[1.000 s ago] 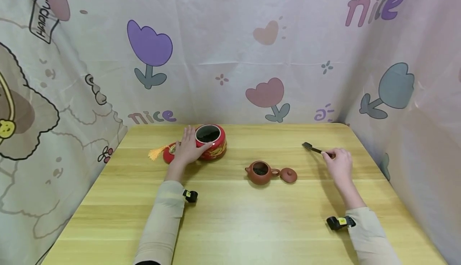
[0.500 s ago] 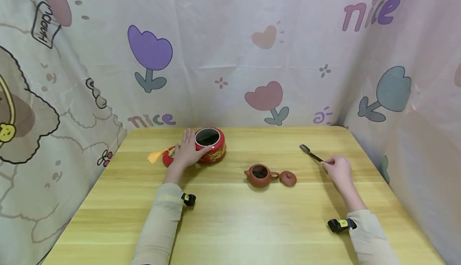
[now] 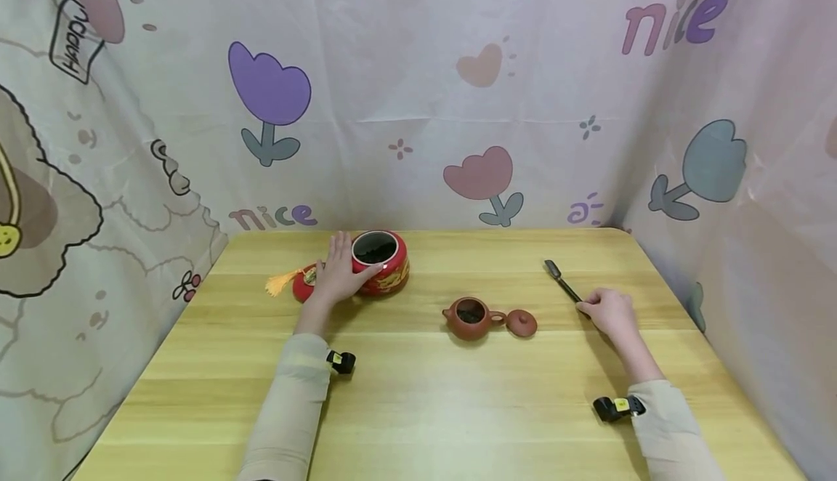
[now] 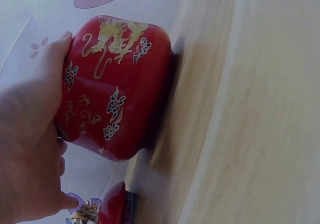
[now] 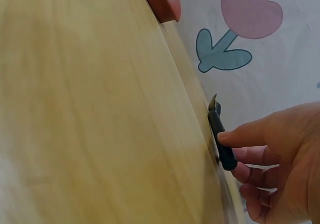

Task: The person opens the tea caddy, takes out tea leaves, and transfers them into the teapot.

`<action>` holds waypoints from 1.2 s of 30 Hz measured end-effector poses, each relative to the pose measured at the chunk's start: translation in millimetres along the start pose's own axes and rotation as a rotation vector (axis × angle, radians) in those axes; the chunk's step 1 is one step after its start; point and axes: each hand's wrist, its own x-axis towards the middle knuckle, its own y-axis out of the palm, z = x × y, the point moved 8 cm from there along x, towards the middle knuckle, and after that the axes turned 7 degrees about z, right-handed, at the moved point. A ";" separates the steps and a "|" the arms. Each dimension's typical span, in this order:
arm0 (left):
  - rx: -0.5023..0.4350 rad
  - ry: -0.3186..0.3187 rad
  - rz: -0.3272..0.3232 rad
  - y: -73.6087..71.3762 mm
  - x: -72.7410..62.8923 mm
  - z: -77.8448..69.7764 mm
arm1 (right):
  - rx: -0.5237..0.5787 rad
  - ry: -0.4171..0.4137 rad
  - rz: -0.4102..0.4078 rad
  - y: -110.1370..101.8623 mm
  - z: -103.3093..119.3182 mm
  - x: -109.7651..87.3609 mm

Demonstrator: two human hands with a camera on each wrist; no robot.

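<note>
Left hand [image 3: 336,277]: outstretched, fingers spread apart against red jar [image 4: 117,89] | right hand [image 3: 611,312]: grip pinched on black scoop [image 3: 566,288]

We see pale cloth [image 3: 386,74] with printed tulips [image 3: 269,89] behind and beside a wood-grain table [image 3: 405,365], soft glare [image 3: 451,430] up front.
</note>
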 end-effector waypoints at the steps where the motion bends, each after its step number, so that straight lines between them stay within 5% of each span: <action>1: -0.001 -0.003 0.000 0.5 -0.6 0.5 | -0.001 0.003 0.010 1.4 -0.8 0.0; 17: 0.012 0.019 -0.056 -7.5 -13.0 -11.6 | -0.011 -0.030 0.083 7.9 -0.2 1.8; 25: 0.072 0.117 -0.043 -15.4 -26.8 -43.4 | 0.018 -0.022 0.113 6.3 0.8 0.4; 36: 0.140 0.268 0.009 -1.6 -49.4 -85.1 | 0.070 -0.029 0.110 -2.1 7.7 -2.7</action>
